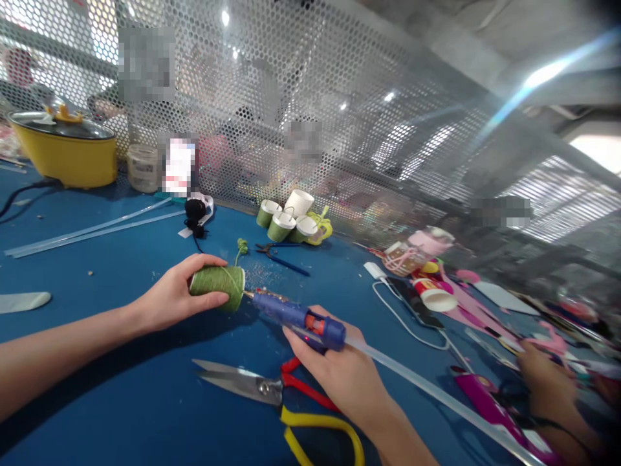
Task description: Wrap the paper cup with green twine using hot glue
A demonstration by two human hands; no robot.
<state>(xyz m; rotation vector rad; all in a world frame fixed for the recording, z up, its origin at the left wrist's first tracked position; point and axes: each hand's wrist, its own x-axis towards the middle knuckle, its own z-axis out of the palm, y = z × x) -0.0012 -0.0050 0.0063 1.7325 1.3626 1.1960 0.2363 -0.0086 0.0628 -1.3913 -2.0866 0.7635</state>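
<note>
My left hand is wrapped round a small cup covered in green cord, held on its side just above the blue table. My right hand grips a blue glue gun with a clear glue stick trailing out of its back. The gun's nozzle touches the cup's rim at the right. Scissors with red and yellow handles lie below both hands.
Several green-wrapped cups and small pliers sit further back. A yellow pot stands far left by a perforated metal screen. Clear glue sticks lie left. Another person's hand works among pink craft items at right.
</note>
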